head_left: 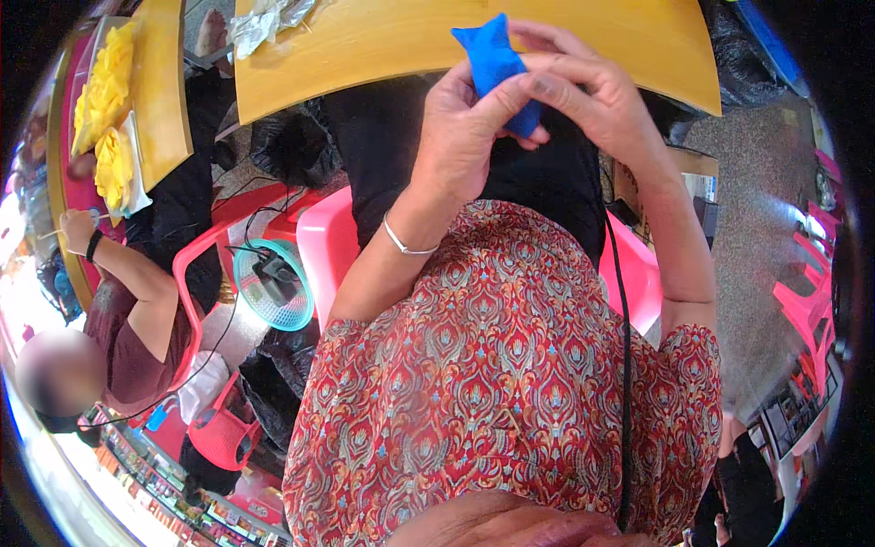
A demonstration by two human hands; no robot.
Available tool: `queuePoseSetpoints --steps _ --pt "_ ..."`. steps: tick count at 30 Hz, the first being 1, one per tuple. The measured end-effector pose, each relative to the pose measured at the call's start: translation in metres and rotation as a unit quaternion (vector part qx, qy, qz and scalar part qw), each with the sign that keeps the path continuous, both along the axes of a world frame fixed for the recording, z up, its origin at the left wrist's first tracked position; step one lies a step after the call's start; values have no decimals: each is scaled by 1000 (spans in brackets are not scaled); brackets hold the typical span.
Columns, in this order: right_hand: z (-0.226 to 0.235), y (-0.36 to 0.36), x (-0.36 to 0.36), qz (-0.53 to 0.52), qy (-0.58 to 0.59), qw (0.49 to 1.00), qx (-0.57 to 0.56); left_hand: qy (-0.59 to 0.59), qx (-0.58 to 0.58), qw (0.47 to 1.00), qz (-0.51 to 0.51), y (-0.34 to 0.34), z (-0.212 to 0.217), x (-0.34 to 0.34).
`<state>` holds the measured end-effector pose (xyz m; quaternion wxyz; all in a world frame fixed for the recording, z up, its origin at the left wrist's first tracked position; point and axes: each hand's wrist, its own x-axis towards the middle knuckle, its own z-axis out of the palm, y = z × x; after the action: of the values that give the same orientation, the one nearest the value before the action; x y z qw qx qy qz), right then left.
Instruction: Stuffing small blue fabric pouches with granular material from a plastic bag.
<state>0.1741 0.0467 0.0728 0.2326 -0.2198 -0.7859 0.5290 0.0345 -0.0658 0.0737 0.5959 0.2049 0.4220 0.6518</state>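
A small bright blue cloth piece with two pointed corners at its top end is held up over the near edge of the yellow table. It looks puffed, but whether it is stuffed I cannot tell. My left hand is closed around its lower part, thumb across the front and fingertips showing beneath. From the right, my right hand grips the same piece, its thumb meeting my left thumb and its other fingers partly behind the cloth. The palms hide much of its lower half.
Crumpled clear plastic lies at the left of the yellow table. At far left, a co-worker's hand holds a thin stick near yellow cloth pieces. A turquoise basket stands left of my pink chair. A black cable hangs down my front.
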Motion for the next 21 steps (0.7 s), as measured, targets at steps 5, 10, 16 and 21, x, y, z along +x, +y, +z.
queuePoseSetpoints --steps 5,10,16,21 --pt "0 7 4 -31 94 975 -201 7 -3 1000 -17 -2 -5 2" --pt "31 0 -5 -81 36 962 -258 12 -16 998 -68 1 -6 5" --pt "22 6 1 -132 68 977 -150 -82 -39 993 -75 -5 -6 5" --pt "40 2 3 -55 0 972 -229 -71 7 984 -162 -3 9 -2"
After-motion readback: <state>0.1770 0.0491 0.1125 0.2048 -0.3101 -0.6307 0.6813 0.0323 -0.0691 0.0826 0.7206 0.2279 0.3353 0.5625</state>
